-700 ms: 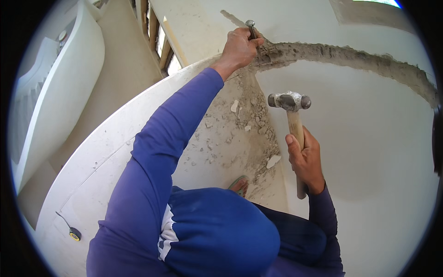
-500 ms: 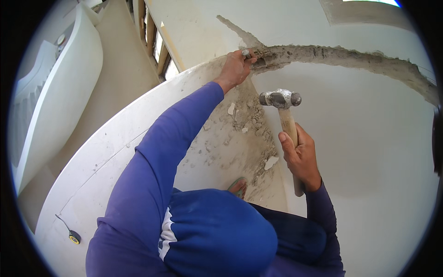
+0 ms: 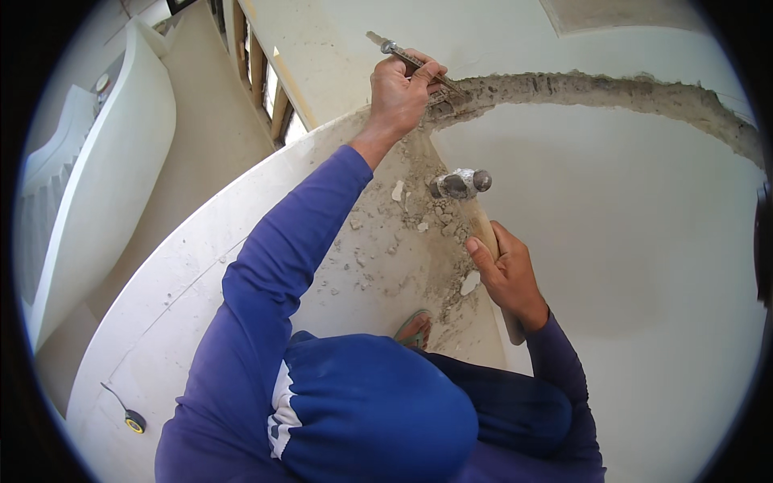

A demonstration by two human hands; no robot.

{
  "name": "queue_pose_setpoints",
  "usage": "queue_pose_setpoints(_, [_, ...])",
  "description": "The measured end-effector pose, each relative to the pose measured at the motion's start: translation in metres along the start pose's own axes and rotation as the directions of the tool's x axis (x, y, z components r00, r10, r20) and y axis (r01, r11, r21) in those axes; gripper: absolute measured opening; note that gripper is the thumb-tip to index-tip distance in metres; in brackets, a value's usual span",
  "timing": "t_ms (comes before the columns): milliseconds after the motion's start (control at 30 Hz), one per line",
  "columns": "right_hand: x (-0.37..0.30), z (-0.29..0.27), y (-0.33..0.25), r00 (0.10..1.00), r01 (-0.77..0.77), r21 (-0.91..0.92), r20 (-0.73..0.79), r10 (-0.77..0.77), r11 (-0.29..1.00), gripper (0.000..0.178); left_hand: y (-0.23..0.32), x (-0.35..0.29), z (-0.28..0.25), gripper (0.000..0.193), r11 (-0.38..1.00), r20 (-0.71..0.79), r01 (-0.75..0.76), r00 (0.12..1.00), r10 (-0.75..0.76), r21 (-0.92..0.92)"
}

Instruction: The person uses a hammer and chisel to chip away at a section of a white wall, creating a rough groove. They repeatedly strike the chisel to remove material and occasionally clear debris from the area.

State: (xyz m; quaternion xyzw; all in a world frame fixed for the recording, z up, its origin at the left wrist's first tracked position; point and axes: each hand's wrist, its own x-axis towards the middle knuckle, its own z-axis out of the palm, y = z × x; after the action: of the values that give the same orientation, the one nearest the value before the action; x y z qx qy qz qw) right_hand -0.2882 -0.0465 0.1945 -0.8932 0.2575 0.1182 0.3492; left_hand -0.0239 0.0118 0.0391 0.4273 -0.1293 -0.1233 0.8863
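Gripped in my left hand is a metal chisel, slanted so that its struck end points up and left. Its lower end meets the rough grey channel cut into the white wall. My right hand is wrapped round the wooden handle of a ball-peen hammer, lower down and to the right. The hammer's head stands apart from the chisel, above the rubble heaped along the foot of the wall.
Broken plaster and dust cover the pale curved ledge where my sandalled foot stands. A tape measure lies at its lower left. Beyond the ledge's curved edge, a white curved balustrade runs beside lower stairs.
The chisel has tipped, its struck end swinging up and left, so more of its length shows. My right hand and the hammer have shifted slightly left, with the hammer's head a little lower.
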Motion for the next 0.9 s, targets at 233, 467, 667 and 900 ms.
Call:
queue_pose_setpoints(233, [-0.004,0.002,-0.001,1.0,0.027,-0.005,-0.005,-0.027,1.0,0.034,-0.006,-0.002,0.02,0.018,0.999,-0.041,-0.034,0.999,0.033,-0.013])
queue_pose_setpoints(467, [-0.011,-0.028,-0.027,0.998,0.052,-0.064,-0.034,-0.054,0.997,0.031,-0.008,-0.006,0.022,0.021,0.998,-0.047,-0.029,0.998,0.031,0.054])
queue_pose_setpoints(667, [-0.005,-0.07,-0.103,0.901,0.275,-0.371,-0.221,-0.372,0.887,0.032,-0.007,-0.006,0.029,0.019,0.998,-0.06,-0.052,0.997,0.054,0.043])
queue_pose_setpoints(900, [0.028,-0.082,-0.182,0.793,0.46,-0.61,-0.045,-0.607,0.646,0.035,-0.014,-0.01,0.028,0.018,0.998,-0.132,-0.039,0.99,0.044,0.041])
